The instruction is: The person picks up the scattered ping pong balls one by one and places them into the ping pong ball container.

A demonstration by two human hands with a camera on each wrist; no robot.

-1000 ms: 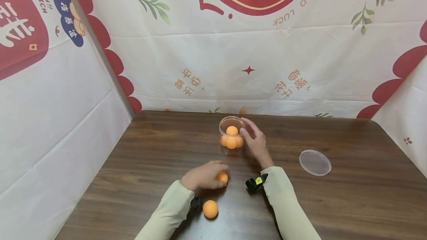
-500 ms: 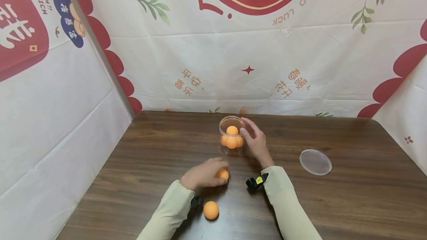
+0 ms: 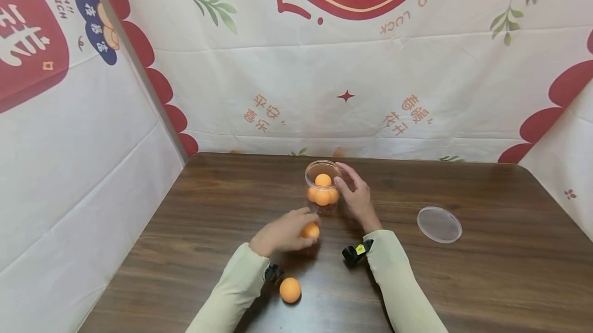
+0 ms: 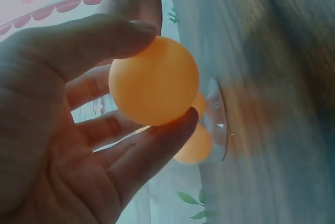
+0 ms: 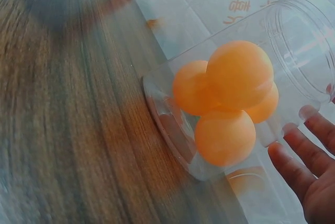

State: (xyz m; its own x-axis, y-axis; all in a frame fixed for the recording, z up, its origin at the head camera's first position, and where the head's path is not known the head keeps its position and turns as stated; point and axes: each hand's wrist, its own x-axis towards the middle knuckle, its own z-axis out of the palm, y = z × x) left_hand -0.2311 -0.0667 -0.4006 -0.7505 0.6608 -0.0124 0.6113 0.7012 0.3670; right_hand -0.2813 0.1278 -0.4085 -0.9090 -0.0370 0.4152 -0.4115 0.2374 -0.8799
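Observation:
My left hand [image 3: 282,232] pinches an orange ping-pong ball [image 4: 154,82] between thumb and fingertips, just above the table and in front of a clear plastic jar [image 3: 308,182]. Several orange balls [image 5: 225,137] lie inside the jar, which stands upright without its lid. On the jar's right side near the rim, my right hand [image 3: 356,199] holds it with thumb and fingers; the right wrist view shows fingertips [image 5: 285,153] against the clear wall. Another orange ball [image 3: 290,290] rests on the table close to my left wrist.
A clear round lid [image 3: 439,225] lies flat on the brown wooden table [image 3: 204,230], to the right of my right forearm. Printed white cloth [image 3: 231,91] hangs behind the table and along its sides. Each wrist wears a black strap.
Holding the ball, my left hand has moved slightly forward, toward the jar. The right hand and the jar stay in place. The loose ball has shifted very little.

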